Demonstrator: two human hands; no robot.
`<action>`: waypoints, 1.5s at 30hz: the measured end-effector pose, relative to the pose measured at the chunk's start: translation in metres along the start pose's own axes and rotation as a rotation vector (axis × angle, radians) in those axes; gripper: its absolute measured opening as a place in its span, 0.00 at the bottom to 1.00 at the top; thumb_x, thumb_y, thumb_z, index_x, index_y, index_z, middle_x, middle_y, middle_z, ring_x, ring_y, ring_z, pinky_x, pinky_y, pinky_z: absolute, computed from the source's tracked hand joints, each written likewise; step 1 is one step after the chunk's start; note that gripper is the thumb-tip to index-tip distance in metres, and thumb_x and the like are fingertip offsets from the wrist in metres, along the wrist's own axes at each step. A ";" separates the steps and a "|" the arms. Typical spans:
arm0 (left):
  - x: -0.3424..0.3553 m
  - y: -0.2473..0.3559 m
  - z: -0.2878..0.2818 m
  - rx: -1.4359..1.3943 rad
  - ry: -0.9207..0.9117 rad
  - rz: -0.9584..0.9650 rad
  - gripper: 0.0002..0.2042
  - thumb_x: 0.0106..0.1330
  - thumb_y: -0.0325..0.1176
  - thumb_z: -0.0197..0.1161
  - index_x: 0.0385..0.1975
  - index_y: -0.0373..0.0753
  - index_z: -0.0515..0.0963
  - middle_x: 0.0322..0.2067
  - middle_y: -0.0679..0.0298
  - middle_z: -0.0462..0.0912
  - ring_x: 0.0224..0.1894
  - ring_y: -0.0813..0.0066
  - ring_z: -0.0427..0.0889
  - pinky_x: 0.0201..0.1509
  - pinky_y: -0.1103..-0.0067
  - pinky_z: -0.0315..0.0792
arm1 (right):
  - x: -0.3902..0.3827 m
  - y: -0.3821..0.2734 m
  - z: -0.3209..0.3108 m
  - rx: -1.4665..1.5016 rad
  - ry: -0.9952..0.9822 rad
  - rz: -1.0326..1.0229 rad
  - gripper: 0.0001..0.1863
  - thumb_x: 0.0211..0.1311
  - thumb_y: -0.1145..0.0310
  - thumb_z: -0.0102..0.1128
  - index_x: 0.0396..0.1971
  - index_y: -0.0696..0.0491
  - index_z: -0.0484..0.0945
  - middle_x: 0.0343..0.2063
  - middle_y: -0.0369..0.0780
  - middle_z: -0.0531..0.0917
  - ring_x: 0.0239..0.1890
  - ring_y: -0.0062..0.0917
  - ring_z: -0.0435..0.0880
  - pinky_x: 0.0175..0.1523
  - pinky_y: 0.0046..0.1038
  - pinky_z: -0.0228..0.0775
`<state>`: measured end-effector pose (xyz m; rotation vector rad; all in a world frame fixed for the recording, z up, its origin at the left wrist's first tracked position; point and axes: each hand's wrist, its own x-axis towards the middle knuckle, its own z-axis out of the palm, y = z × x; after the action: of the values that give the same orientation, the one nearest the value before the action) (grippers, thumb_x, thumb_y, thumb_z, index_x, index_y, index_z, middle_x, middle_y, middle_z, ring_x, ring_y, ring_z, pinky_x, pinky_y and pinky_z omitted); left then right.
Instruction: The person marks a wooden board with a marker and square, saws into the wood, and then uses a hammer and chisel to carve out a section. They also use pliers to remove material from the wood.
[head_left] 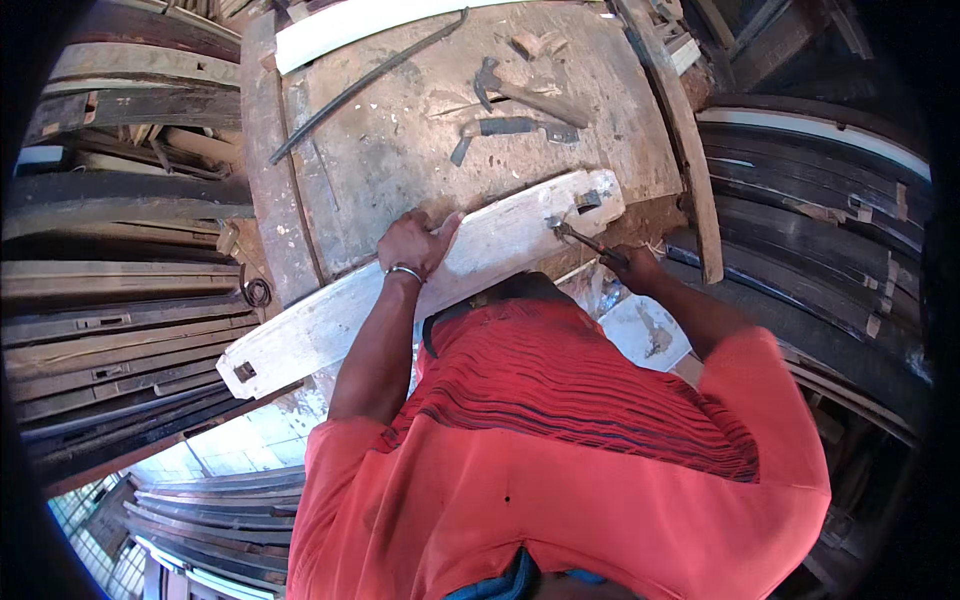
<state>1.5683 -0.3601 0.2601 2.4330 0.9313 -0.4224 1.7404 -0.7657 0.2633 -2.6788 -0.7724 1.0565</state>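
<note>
A long whitish wooden board point(490, 235) lies slantwise across the near side of the workbench, with a rectangular hole near each end. My left hand point(412, 246) presses on its middle, fingers curled over the far edge and thumb stretched to the right. In my closed right hand point(635, 268) is a slim dark-handled tool point(585, 240). Its small metal head rests at the board's right end, beside the hole; its exact kind is unclear. Beyond the board lie a claw hammer point(530, 100) and a tool with a dark wrapped grip point(507, 127).
A long dark bar point(370, 85) lies slantwise on the worn workbench point(380, 150). Wooden rails edge the bench at left and right point(690, 160). Stacked timber point(130, 290) fills the left side, and dark planks point(810, 240) are piled at the right.
</note>
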 end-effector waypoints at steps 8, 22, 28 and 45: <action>0.007 0.006 0.002 0.026 0.065 -0.018 0.38 0.61 0.76 0.52 0.45 0.44 0.87 0.47 0.51 0.87 0.51 0.51 0.86 0.57 0.62 0.77 | -0.010 -0.059 -0.090 -0.119 -0.078 -0.196 0.20 0.67 0.59 0.61 0.56 0.47 0.80 0.38 0.55 0.86 0.40 0.51 0.86 0.46 0.47 0.77; -0.001 0.000 0.003 0.027 -0.013 -0.088 0.40 0.59 0.78 0.52 0.46 0.44 0.87 0.46 0.51 0.87 0.51 0.51 0.86 0.56 0.61 0.78 | 0.007 -0.048 -0.090 -0.121 -0.047 -0.211 0.20 0.68 0.48 0.62 0.51 0.45 0.84 0.41 0.52 0.86 0.44 0.49 0.86 0.49 0.46 0.77; -0.002 0.002 0.002 0.047 0.059 -0.046 0.41 0.59 0.79 0.50 0.49 0.46 0.86 0.44 0.51 0.88 0.50 0.51 0.87 0.55 0.61 0.78 | 0.029 0.013 -0.035 -0.036 -0.024 -0.162 0.18 0.70 0.51 0.62 0.44 0.51 0.83 0.36 0.56 0.85 0.41 0.50 0.86 0.47 0.46 0.77; -0.002 0.012 0.002 -0.008 0.111 -0.076 0.38 0.58 0.74 0.58 0.49 0.42 0.86 0.46 0.50 0.88 0.51 0.50 0.86 0.55 0.62 0.78 | 0.050 -0.109 -0.165 -0.750 -0.318 -0.279 0.17 0.57 0.71 0.62 0.47 0.57 0.84 0.42 0.51 0.87 0.47 0.45 0.87 0.54 0.45 0.79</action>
<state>1.5746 -0.3700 0.2632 2.4410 1.0729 -0.3118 1.8382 -0.6403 0.3905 -2.8267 -1.8616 1.3297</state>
